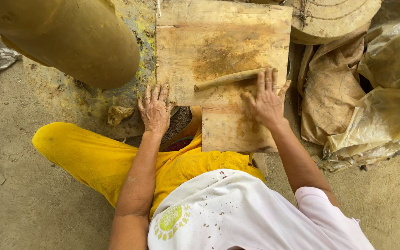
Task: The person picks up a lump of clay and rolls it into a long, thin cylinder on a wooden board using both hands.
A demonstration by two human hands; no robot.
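The right hand (267, 99) lies flat and open on a clay roll (230, 78) on the wooden board (223, 41), apparently mid-rolling. The left hand (155, 109) rests spread, empty, beside the board. Rolling further calls for even palm pressure.

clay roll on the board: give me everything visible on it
The clay roll is a long, thin, tan-brown coil, fairly even in thickness, with a blunt left end. It lies nearly level, tilted slightly up to the right, on the stained wooden board. The right hand rests flat over its right end, fingers spread. The left hand is apart, at the board's left edge.
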